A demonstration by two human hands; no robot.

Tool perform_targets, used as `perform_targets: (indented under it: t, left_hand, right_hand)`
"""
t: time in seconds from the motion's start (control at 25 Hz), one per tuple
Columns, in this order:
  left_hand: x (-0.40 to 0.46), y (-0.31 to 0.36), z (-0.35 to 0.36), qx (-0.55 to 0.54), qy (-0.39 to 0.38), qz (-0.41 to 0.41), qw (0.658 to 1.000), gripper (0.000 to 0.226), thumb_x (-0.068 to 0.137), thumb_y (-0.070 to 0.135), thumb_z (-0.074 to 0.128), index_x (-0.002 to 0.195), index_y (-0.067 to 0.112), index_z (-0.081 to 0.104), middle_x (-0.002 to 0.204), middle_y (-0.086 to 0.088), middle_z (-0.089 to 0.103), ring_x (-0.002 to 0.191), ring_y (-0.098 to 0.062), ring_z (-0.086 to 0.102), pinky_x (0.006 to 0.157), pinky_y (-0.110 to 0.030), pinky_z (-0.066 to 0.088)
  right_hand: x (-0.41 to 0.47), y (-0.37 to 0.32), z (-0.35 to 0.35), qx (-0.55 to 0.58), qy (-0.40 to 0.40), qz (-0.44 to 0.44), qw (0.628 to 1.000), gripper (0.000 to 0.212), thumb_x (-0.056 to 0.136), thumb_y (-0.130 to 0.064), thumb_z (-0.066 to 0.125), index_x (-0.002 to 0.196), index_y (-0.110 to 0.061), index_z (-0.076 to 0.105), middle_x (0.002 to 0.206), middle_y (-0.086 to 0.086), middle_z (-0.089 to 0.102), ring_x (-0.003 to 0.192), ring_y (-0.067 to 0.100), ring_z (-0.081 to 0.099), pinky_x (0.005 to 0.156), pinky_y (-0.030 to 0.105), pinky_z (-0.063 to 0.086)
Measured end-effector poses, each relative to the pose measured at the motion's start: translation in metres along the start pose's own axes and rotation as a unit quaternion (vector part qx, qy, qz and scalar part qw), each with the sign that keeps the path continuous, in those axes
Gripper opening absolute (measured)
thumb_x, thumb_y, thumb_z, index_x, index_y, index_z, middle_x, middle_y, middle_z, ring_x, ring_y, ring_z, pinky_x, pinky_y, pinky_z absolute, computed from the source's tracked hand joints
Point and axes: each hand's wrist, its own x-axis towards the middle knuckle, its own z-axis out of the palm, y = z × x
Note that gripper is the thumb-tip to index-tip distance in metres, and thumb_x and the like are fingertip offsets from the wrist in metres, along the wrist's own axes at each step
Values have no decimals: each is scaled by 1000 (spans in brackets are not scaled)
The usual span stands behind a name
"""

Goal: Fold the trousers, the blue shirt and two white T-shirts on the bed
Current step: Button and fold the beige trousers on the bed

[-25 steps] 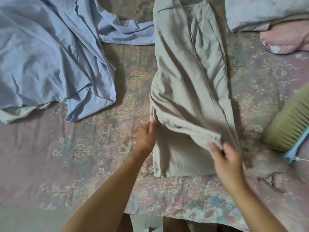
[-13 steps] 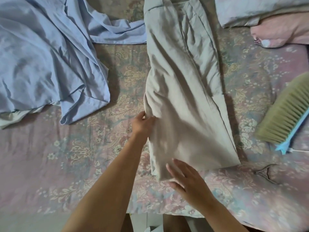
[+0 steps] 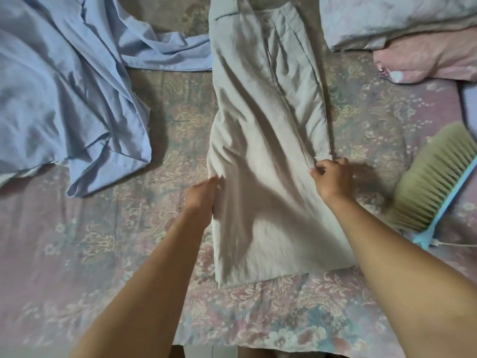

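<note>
The beige trousers [image 3: 263, 156] lie lengthwise down the middle of the bed [image 3: 77, 267], doubled over so that one leg rests on the other, with the waistband toward the far edge and the hem close to the near edge. The cloth is wrinkled, with slanting creases across its middle. The left hand [image 3: 202, 200] is at the left edge of the trousers about halfway along, fingers tucked against and under the fold, gripping it. The right hand [image 3: 333, 178] is at the right edge, level with the other hand, its fingers curled in and pinching the cloth where the upper layer ends. Both forearms reach in from the near edge of the bed, one on each side of the trousers

The blue shirt [image 3: 64, 94] lies crumpled in a heap toward the far left corner, with one sleeve stretching across to touch the left edge of the trousers near the waistband. A strip of white cloth [image 3: 15, 174] peeks out from under the near side of the shirt. At the right edge of the bed lies a brush [image 3: 433, 182] with pale bristles and a light blue back. In the far right corner a grey pillow [image 3: 392, 19] lies on a pink pillow [image 3: 426, 60]
</note>
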Motion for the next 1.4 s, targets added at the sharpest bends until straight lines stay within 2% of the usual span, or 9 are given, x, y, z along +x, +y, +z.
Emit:
perform_targets:
  t: [0.12, 0.28, 0.36, 0.48, 0.64, 0.72, 0.84, 1.2, 1.4]
  left_hand:
    - [-2, 1, 3, -17, -8, -2, 1000, 13, 79, 15, 74, 71, 8, 66, 55, 1, 62, 63, -19, 56, 65, -30, 49]
    - [-2, 2, 5, -29, -17, 1, 999, 25, 80, 18, 75, 100, 6, 70, 82, -5, 69, 82, -22, 66, 85, -37, 55]
    - [-1, 2, 4, -11, -16, 31, 999, 13, 82, 18, 72, 92, 9, 70, 78, -4, 69, 75, -20, 65, 79, -30, 56]
    - [-10, -1, 2, 34, 35, 114, 992, 13, 84, 15, 70, 71, 18, 67, 62, 4, 63, 52, -5, 58, 53, -14, 49]
    - [-7, -6, 1, 25, 8, 134, 991, 18, 82, 11, 71, 66, 21, 70, 64, -1, 66, 64, -16, 61, 67, -34, 55]
    - [-6, -2, 6, -6, -30, 91, 995, 13, 83, 18, 70, 70, 18, 70, 62, 3, 68, 61, -13, 63, 63, -27, 55]
    - [-5, 5, 11, 2, -15, 87, 996, 18, 84, 24, 70, 67, 17, 68, 54, 8, 66, 53, -7, 62, 54, -19, 52]
    - [23, 1, 18, 203, 97, 246, 943, 19, 76, 22, 75, 87, 8, 71, 79, 1, 60, 75, -14, 55, 70, -28, 44]
    - [12, -11, 17, 179, 72, 277, 941, 26, 81, 24, 71, 98, 19, 52, 92, 5, 55, 82, -13, 55, 66, -21, 44]
  right_hand:
    - [0, -5, 5, -26, 12, 63, 998, 24, 84, -30, 65, 103, -15, 68, 127, 16, 40, 116, 37, 42, 96, 40, 38]
    - [14, -5, 4, 22, -33, 84, 996, 20, 82, -30, 66, 78, -11, 64, 106, 17, 55, 95, 30, 53, 84, 33, 43]
    - [18, -2, -2, 110, -27, 90, 989, 16, 85, -17, 64, 76, -5, 58, 86, 13, 56, 81, 22, 51, 73, 27, 37]
    - [18, 9, -11, 174, 30, 88, 980, 15, 86, -14, 64, 94, -1, 61, 87, 9, 55, 82, 19, 50, 73, 25, 34]
    - [23, 14, -9, 247, 16, 106, 963, 14, 83, -13, 68, 76, -11, 57, 73, 5, 54, 67, 18, 47, 70, 27, 36]
    - [29, 15, -12, 281, -29, 104, 954, 25, 82, -10, 69, 67, -19, 51, 65, 0, 49, 58, 12, 42, 68, 27, 36]
    - [35, 13, -19, 231, -43, 53, 971, 14, 82, -10, 69, 77, -12, 56, 75, 6, 55, 68, 13, 48, 65, 24, 38]
    - [39, 23, -6, 184, 91, 50, 977, 6, 90, -9, 57, 90, -5, 52, 84, 12, 52, 78, 23, 49, 69, 28, 36]
    - [9, 21, -12, 155, 80, 38, 984, 35, 89, -17, 59, 116, -1, 44, 94, 11, 50, 92, 36, 56, 81, 40, 42]
